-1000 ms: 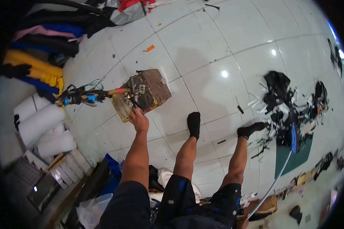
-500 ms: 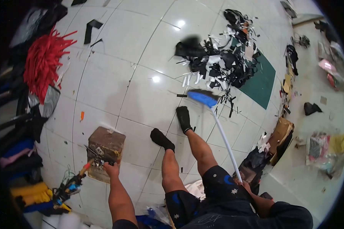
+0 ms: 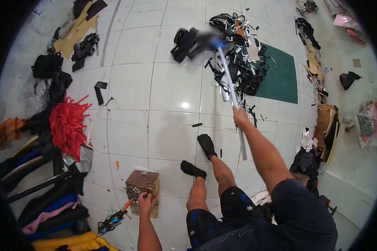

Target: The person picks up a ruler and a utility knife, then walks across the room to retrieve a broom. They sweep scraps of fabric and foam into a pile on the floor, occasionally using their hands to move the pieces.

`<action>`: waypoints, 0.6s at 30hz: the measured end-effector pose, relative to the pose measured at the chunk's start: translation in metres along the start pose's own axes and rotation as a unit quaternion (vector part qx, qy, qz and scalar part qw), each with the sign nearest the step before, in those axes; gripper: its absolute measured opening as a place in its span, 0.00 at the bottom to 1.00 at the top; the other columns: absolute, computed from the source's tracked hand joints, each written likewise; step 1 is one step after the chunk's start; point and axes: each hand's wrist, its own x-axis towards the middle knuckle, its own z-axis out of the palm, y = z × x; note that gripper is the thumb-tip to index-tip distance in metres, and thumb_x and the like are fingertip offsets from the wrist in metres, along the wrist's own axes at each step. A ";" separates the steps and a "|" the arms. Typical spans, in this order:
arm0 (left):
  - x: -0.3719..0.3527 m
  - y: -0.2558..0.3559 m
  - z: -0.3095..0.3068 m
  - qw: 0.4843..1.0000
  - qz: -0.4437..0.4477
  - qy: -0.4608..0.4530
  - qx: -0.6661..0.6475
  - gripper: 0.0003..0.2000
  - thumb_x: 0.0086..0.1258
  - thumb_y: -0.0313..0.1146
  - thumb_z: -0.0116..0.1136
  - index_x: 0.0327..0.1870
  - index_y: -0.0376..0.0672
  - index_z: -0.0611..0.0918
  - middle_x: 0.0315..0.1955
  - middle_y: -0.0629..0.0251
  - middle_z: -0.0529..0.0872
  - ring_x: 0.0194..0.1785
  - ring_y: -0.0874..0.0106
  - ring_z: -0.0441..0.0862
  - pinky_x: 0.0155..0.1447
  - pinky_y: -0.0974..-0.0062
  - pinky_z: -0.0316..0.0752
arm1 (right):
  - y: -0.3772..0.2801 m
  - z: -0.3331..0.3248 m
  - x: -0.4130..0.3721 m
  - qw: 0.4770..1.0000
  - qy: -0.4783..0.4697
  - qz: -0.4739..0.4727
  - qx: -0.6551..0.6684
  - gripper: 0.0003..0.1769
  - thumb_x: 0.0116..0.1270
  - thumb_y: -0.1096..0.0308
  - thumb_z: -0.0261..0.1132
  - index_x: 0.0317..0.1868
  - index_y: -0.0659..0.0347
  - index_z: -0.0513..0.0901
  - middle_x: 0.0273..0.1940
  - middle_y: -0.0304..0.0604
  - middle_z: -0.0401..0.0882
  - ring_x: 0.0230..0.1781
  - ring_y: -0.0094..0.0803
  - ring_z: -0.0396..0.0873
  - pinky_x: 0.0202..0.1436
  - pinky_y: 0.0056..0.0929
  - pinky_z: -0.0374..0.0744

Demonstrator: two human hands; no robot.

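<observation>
Hands apart. Right hand (image 3: 240,117) closed around the broom (image 3: 227,75); left hand (image 3: 144,203) at the tools (image 3: 132,192) on the brown block (image 3: 141,178), grip unclear. Broom head, near my feet (image 3: 207,145) half a second ago, now blurs at the scrap heap's (image 3: 250,77) far left edge; sweeping has presumably shifted there. Plastic bag (image 3: 367,127), right: contents unidentified.

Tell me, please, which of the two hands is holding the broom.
It is the right hand, closed around the pale handle of the broom; the left hand is instead at the brown box.
</observation>
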 end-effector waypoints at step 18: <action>-0.108 0.038 -0.173 0.981 -0.051 -0.085 -0.165 0.13 0.62 0.35 0.57 0.43 0.37 0.77 0.30 0.67 0.79 0.31 0.79 0.74 0.35 0.81 0.70 | 0.211 -0.082 -0.392 0.986 -0.091 0.095 -0.105 0.25 0.68 0.47 0.43 0.36 0.64 0.70 0.30 0.59 0.75 0.27 0.52 0.76 0.30 0.44 0.74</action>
